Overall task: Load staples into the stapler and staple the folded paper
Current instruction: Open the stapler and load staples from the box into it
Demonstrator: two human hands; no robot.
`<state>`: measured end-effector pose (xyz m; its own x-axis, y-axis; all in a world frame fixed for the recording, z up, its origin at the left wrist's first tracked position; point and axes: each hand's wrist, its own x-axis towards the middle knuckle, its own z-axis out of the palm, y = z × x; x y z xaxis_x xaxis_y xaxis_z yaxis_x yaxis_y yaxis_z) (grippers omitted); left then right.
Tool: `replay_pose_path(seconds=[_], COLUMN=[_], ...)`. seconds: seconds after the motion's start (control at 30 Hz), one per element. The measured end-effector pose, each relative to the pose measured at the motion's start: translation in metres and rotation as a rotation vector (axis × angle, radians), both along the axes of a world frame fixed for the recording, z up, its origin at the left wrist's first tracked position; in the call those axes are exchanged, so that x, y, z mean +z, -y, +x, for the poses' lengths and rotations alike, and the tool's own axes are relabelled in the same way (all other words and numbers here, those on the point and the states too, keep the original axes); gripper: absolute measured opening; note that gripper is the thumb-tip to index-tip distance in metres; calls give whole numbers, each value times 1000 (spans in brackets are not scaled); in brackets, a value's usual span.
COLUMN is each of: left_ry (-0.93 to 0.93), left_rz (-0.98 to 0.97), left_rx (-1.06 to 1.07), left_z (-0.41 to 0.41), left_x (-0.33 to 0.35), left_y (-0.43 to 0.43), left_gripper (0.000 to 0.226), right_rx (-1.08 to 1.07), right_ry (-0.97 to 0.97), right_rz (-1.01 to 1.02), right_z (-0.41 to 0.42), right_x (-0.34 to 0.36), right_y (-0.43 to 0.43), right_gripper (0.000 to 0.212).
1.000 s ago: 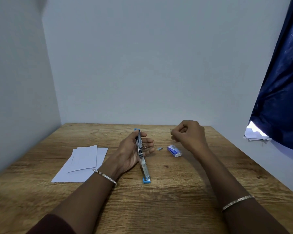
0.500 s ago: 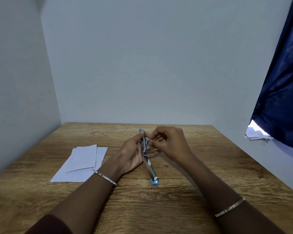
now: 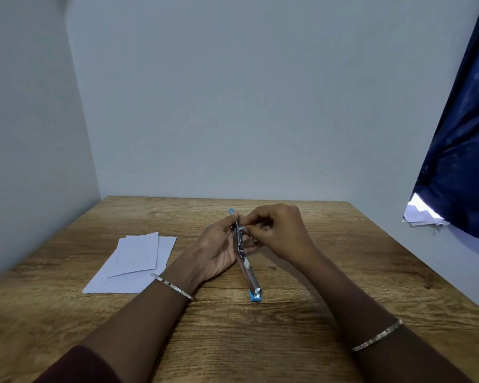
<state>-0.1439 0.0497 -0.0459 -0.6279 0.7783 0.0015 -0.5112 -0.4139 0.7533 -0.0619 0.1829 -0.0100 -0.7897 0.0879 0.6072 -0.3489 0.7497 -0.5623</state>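
Note:
A long metal stapler (image 3: 248, 272) with blue end caps lies opened out flat in the middle of the wooden table (image 3: 260, 341). My left hand (image 3: 217, 251) cradles its far half from the left, palm up. My right hand (image 3: 280, 234) pinches a small strip of staples (image 3: 241, 228) against the stapler's channel. Folded white paper (image 3: 138, 258) lies on another white sheet to the left of my left hand. The staple box is hidden behind my right hand.
Grey walls close in the table at the back and left. A dark blue curtain (image 3: 462, 161) hangs at the right, with loose white papers (image 3: 421, 215) on a ledge under it. The table's right edge runs diagonally toward me.
My right hand came over from the right, where it was raised and closed, and now meets the stapler with a staple strip. The stapler's near end swung slightly right. The staple box is now covered.

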Motion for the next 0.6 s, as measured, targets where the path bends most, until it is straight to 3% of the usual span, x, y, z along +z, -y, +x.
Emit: replay_pose_path(seconds=[0.13,0.27,0.37,0.6], left_ry=[7,-30,-55,-62], left_rz=[32,18,23,25], left_rx=[-19,1,-4,41], left_z=[2,3,2,2], left_x=[1,2,2,2], left_y=[0,-1,-3,-4], left_gripper=[55,35,34,33], right_rx=[10,41,70,36], right_ry=[87,112,131,97], right_rz=[-141,-210,-275,-233], right_z=[0,0,0,-1], right_x=[-1,0,0,3], right_y=[-3,-4,-6,-8], right_gripper=[10,8,7,8])
